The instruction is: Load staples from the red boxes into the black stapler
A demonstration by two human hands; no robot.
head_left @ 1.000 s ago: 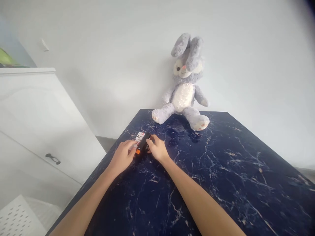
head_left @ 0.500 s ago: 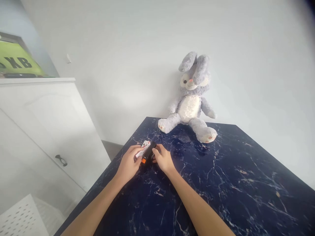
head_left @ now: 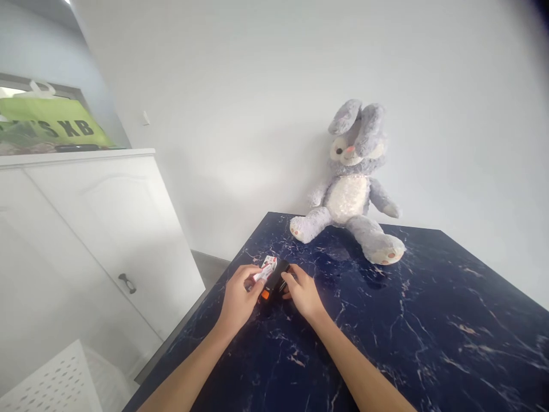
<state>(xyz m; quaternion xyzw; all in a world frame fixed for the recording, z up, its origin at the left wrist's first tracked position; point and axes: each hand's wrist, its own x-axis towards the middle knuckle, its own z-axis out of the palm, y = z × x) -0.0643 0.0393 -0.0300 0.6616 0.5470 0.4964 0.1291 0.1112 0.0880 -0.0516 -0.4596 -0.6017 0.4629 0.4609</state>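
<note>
One printed white packet (head_left: 266, 271) pinched in left hand (head_left: 240, 294); right hand (head_left: 303, 293) apparently grips black case (head_left: 275, 277).

Looks forward and down from head height, out over both forearms (head_left: 364, 366), onto the dark marbled tabletop (head_left: 407, 320) and toward the pale wall (head_left: 235, 86) behind. Sits near enough to set the left hand (head_left: 240, 294) and right hand (head_left: 303, 293) just below mid-picture, yet spans wide enough to include the plush rabbit (head_left: 348, 197) by the tabletop's far edge and the white cabinet (head_left: 128, 223) at left.
</note>
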